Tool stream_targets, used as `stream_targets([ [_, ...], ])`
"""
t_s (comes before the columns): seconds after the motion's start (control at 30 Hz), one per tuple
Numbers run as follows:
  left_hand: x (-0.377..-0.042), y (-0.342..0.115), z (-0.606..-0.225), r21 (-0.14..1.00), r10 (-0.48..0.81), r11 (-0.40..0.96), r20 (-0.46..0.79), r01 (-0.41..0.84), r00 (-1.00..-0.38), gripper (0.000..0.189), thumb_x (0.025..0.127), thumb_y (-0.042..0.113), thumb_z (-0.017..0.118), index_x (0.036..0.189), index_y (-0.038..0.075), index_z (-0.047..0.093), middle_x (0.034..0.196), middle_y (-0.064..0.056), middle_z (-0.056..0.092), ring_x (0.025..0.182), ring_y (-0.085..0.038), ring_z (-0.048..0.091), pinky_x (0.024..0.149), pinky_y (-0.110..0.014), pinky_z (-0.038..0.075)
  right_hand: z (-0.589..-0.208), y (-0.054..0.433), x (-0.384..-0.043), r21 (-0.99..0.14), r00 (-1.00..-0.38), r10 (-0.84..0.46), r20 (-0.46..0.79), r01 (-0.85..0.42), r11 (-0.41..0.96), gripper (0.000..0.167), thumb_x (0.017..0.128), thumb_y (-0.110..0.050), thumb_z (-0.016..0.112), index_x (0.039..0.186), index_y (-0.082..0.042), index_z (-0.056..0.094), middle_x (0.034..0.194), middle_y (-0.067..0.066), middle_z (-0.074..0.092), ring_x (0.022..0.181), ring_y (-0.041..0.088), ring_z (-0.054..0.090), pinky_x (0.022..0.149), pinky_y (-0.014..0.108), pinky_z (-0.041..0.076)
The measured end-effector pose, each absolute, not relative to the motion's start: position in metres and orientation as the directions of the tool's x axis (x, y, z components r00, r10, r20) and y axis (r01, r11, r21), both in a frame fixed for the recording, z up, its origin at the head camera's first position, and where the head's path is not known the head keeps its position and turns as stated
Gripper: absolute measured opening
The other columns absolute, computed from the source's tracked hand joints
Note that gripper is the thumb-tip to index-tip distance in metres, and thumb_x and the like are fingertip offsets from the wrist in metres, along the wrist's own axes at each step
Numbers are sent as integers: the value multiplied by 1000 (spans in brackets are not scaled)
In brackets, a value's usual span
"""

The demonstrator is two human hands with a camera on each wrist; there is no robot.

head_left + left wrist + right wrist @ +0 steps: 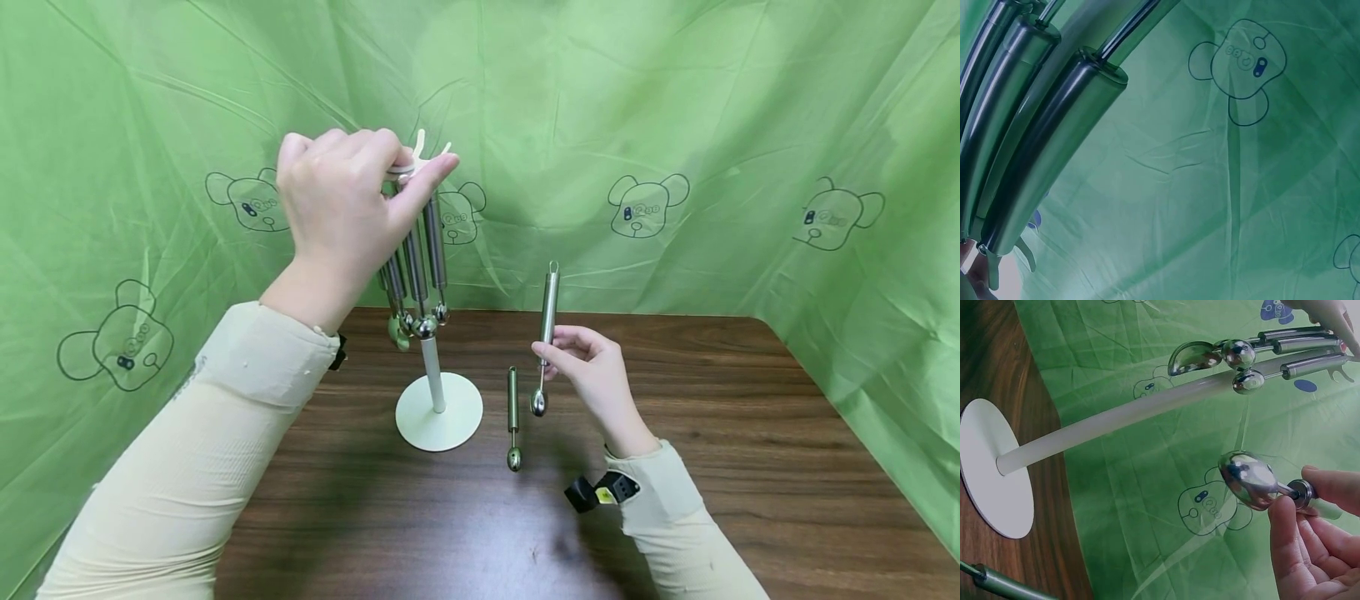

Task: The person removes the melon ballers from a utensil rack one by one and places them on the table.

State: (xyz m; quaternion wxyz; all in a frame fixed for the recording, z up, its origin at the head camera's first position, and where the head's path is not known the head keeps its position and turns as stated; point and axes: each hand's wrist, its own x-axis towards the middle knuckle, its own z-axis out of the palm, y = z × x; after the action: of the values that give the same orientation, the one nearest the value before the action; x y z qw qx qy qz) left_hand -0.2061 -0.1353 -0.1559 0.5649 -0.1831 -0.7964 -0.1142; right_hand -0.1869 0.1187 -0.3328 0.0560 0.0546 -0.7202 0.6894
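My left hand (341, 196) grips the hooked top of a white utensil stand (432, 375), thumb along one side and fingers curled over the other. Several metal scoops (414, 267) hang from its hooks, bowls down; their cylindrical handles (1054, 144) fill the left of the left wrist view. To the right of the stand, my right hand (592, 375) pinches a melon baller (550, 300) low on its handle, loop end up. Its shiny rounded bowl (1249, 479) sticks out below the fingertips. A second melon baller (513, 408) lies on the table between stand and right hand.
The stand's round white base (420, 425) rests on a dark wood table (750, 467). A green curtain (540, 125) printed with bear faces hangs behind and at both sides. At the right cuff sits a black wrist device (617, 487).
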Motion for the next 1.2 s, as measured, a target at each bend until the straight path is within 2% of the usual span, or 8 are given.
stream_targets([
  [0.37,-205,-136,-158,7,143,904,938,428,-316,58,93,62,54,80,8,71,76,-5,75,61,-28,56,68,-43,32,-346,119,-186,-994,-994,2,110,-110,-4,32,86,-4,73,113,10,62,74,-10,67,58,7,64,64,27,58],
  [0.67,-206,-143,-161,6,176,877,926,480,-334,53,92,60,58,88,8,71,85,-8,76,77,-31,60,81,-50,34,-356,120,-183,-998,-997,26,68,-68,-16,33,86,0,72,113,14,60,74,-10,67,58,7,63,63,26,58],
  [0.93,-206,-145,-164,28,166,829,942,559,-293,42,91,50,65,90,8,74,95,-6,77,89,-31,69,85,-50,38,-369,126,-184,-999,-999,13,41,-40,30,36,87,-2,72,116,15,59,77,-7,66,58,7,64,62,25,58],
  [1.2,-206,-147,-163,24,169,809,947,587,-272,38,93,47,62,93,12,78,98,-5,78,90,-27,72,87,-49,41,-386,126,-185,-1000,-999,12,-29,29,1,35,86,1,71,115,15,57,74,-7,68,56,7,63,58,25,57],
])
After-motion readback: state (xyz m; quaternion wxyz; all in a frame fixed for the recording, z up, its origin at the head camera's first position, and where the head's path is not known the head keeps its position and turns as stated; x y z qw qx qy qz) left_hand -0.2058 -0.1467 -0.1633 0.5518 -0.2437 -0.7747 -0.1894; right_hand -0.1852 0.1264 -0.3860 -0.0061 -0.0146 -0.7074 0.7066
